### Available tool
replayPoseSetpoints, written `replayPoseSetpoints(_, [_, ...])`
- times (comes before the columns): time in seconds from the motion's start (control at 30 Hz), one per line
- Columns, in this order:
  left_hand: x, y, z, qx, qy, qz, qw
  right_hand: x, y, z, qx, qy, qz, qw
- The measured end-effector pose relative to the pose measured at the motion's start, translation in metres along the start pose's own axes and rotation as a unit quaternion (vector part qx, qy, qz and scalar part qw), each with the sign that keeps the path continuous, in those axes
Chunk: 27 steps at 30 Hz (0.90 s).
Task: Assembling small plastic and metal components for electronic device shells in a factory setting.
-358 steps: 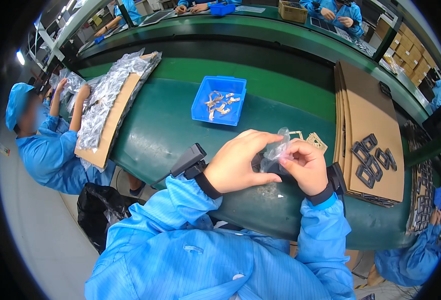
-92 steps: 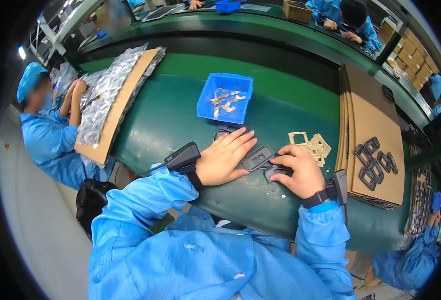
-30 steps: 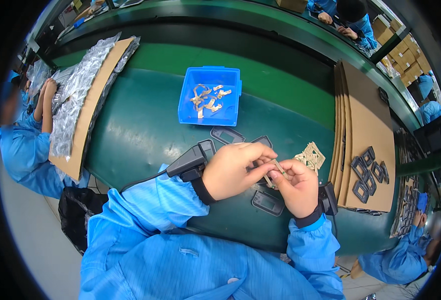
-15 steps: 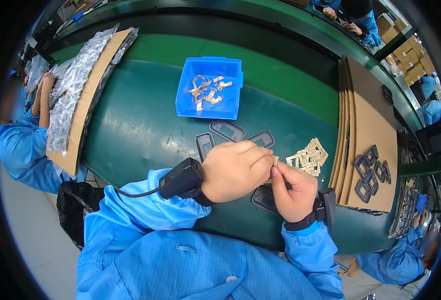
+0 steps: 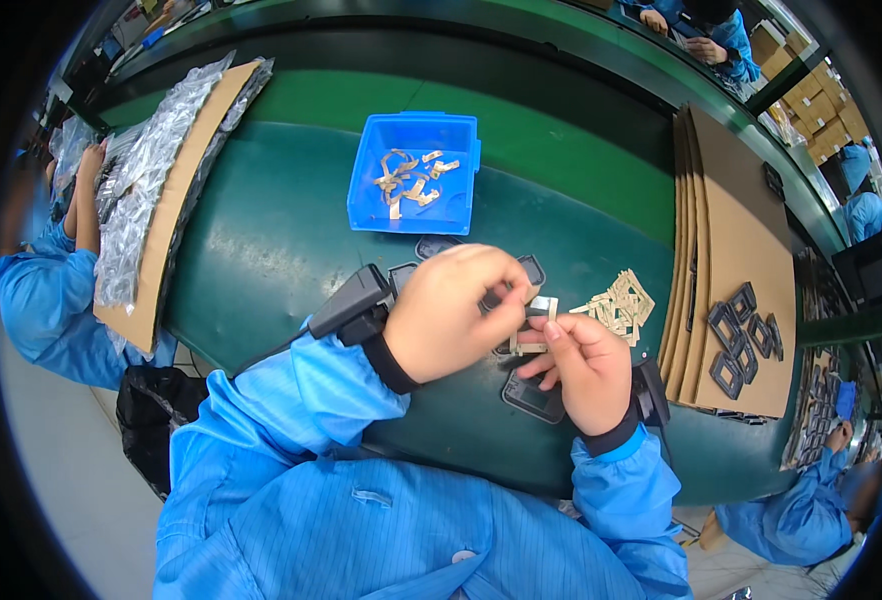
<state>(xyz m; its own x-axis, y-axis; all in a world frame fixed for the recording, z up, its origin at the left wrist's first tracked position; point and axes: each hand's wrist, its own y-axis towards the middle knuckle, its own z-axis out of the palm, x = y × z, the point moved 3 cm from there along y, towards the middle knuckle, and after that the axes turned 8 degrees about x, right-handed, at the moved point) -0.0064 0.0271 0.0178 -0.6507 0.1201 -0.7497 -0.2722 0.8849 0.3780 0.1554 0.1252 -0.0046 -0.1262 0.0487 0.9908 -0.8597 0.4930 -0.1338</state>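
Observation:
My right hand (image 5: 593,372) pinches a thin, pale rectangular frame (image 5: 553,308) between thumb and forefinger. Its lower part runs down in front of the curled fingers. My left hand (image 5: 453,312) has thumb and forefinger closed by the frame's upper edge, at a small pale bit too blurred to name. Below the hands lies a dark grey plastic housing (image 5: 533,397) with a rectangular recess. More such housings, one of them a housing (image 5: 435,246) beyond my left hand, are partly covered by that hand. A pile of similar pale frames (image 5: 621,303) lies right of my hands.
A blue bin (image 5: 359,205) with pale scraps stands beyond my hands. Stacked cardboard sheets (image 5: 761,235) at right carry several dark frames (image 5: 729,335). Bubble-wrapped cardboard (image 5: 186,185) edges the left side. Co-workers in blue sit left, right and at the back.
My hands have moved apart slightly, uncovering more of the pale frame between them. The left hand has turned and shifted left and up. The right hand still holds the frame.

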Motion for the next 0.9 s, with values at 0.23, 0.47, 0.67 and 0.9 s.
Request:
replayPoseSetpoints(0.23, [0.006, -0.001, -0.011, -0.055, -0.058, -0.092, 0.993, -0.014, 0.006, -0.008, 0.025, 0.203, 0.039, 0.978])
replayPoseSetpoints(0.47, [-0.021, -0.013, 0.011, 0.041, 0.286, 0.179, 0.941, -0.015, 0.008, -0.011, -0.01, 0.223, 0.021, 0.974])
replayPoseSetpoints(0.67, [-0.018, -0.014, 0.013, 0.037, 0.292, 0.189, 0.937, -0.017, 0.006, -0.011, -0.004, 0.255, 0.033, 0.966])
replayPoseSetpoints(0.9, [-0.016, -0.018, 0.015, 0.057, 0.319, 0.186, 0.927, -0.017, 0.006, -0.01, 0.005, 0.248, 0.049, 0.968])
